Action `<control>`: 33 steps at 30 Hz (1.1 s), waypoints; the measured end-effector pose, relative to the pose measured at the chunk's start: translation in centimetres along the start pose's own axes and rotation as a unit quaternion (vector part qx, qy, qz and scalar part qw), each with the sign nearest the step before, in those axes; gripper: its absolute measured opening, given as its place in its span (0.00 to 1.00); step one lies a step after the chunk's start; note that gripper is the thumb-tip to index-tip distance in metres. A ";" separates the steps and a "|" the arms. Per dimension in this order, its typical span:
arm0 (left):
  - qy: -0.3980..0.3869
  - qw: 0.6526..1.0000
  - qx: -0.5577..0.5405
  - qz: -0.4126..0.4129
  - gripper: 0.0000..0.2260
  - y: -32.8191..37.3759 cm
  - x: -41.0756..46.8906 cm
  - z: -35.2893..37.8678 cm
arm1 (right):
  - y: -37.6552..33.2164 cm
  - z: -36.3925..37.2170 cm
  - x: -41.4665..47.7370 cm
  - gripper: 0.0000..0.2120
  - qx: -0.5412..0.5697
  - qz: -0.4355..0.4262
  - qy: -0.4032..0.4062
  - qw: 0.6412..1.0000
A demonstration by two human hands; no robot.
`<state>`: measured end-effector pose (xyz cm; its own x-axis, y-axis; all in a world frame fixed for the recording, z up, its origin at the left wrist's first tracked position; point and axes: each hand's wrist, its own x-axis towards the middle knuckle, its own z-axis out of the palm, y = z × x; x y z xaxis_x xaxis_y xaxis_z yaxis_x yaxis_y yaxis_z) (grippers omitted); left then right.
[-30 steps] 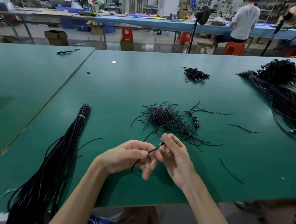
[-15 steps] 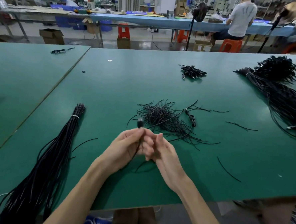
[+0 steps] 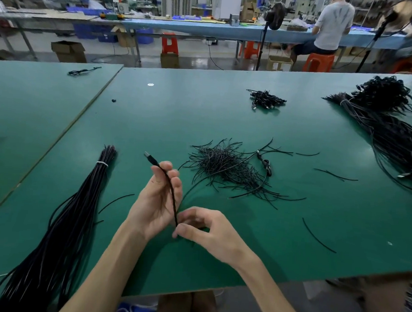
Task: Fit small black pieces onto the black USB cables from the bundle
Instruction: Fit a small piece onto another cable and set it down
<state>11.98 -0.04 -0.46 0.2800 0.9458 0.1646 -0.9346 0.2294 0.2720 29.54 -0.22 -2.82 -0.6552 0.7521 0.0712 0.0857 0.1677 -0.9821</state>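
- Currently 1 USB cable (image 3: 171,194) is up off the desk (image 3: 154,119), held between the 2 hands, its plug (image 3: 148,156) poking out past the left fingertips.
- Of the 2, the left hand (image 3: 157,198) is palm-up, thumb and fingers closed round the cable's upper stretch. The right hand (image 3: 207,230) sits just below it, thumb and forefinger pinching the cable's lower part. They are close together, nearly touching.
- Loose small black pieces (image 3: 223,166) lie heaped on the desk just beyond the hands, and the tied bundle (image 3: 76,208) lies well to the left.
- Whether a piece already sits on the held cable I cannot tell, since black on black hides it.
- Judged step: working a piece along this cable, somewhere below the plug.
- Next move probably calls for the right pinch to slide along the cable while the left grip holds it taut and straight. After that, it is set aside and another drawn from the bundle.
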 end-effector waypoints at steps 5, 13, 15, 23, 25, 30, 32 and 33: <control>-0.001 0.999 -0.037 0.015 0.21 0.4 -0.5 0.3 | -0.1 -0.5 -0.3 0.12 0.047 -0.004 0.063 0.997; -0.023 0.999 0.035 -0.027 0.22 0.6 -0.4 0.4 | 0.1 -0.9 -0.3 0.18 0.154 -0.004 0.150 0.977; -0.040 0.995 0.084 -0.026 0.19 0.5 -0.4 0.2 | 0.0 -0.9 -0.3 0.17 0.173 -0.003 0.161 0.972; 0.005 0.979 0.202 0.020 0.25 0.5 0.2 -0.3 | -0.3 -0.9 -0.2 0.15 0.159 -0.009 0.155 0.975; 0.034 0.978 0.206 0.030 0.27 0.5 0.4 -0.3 | -0.2 -1.0 -0.3 0.14 0.137 -0.013 0.138 0.981; 0.086 0.988 0.126 0.039 0.29 0.6 0.7 0.0 | -0.1 -0.7 -0.2 0.11 0.064 -0.001 0.060 0.996; 0.100 0.986 0.131 0.039 0.26 0.4 0.7 0.1 | 0.0 -0.7 -0.1 0.11 0.050 0.004 0.047 0.998; 0.108 0.983 0.141 0.042 0.24 0.2 0.8 0.1 | 0.0 -0.7 -0.1 0.11 0.042 0.005 0.039 0.998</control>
<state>12.08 0.70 -0.17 0.1232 0.9924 0.0001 -0.8455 0.1049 0.5236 30.12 0.13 -2.73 -0.5942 0.8011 0.0718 0.0267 0.1089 -0.9937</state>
